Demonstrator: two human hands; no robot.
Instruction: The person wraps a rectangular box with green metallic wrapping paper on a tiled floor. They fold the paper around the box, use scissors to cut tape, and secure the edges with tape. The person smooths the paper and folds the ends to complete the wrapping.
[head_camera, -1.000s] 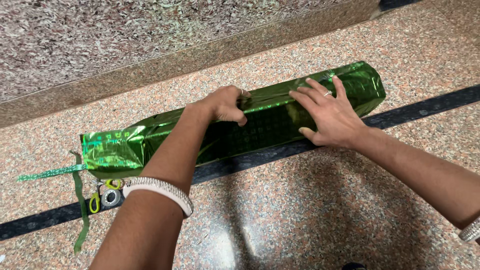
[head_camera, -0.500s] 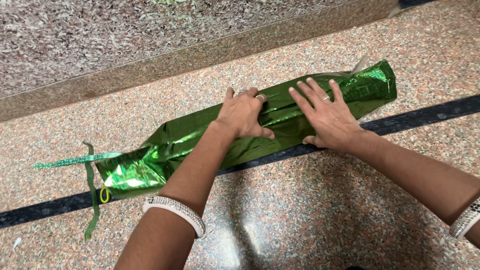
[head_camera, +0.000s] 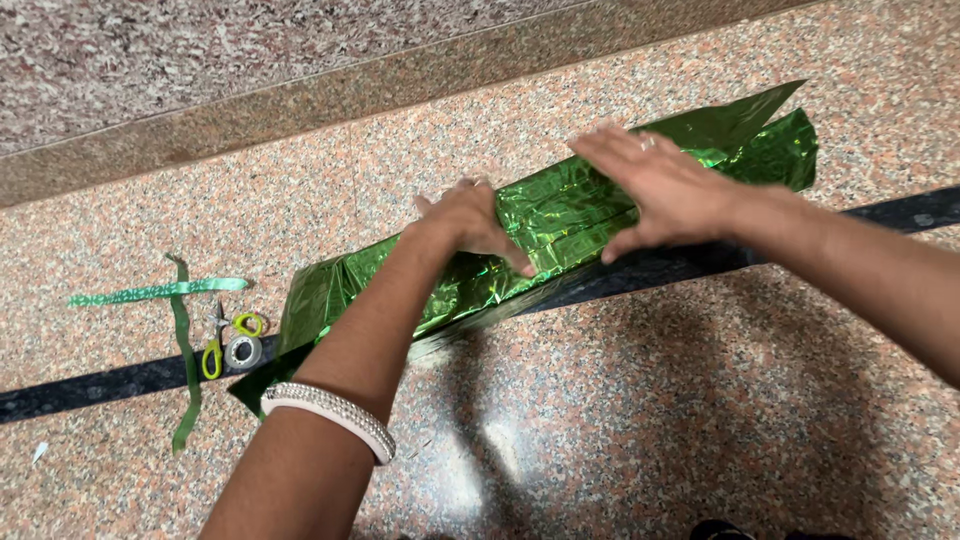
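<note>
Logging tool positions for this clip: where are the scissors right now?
In the head view the yellow-handled scissors lie on the floor at far left, beside a tape roll and green ribbon strips, just off the green foil package's left end.

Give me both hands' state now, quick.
Left hand: open, fingers pressing flat on the long shiny green foil-wrapped package.
Right hand: open, palm down on the same package.

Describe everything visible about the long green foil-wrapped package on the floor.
The long package wrapped in shiny green metallic foil lies diagonally on the speckled pink granite floor, crossing a black inlaid stripe. The foil is crinkled and reflective; its upper-right end flares open in loose pointed flaps, and the lower-left end is folded loosely. The left hand presses on its middle, and the right hand lies flat further right.
</note>
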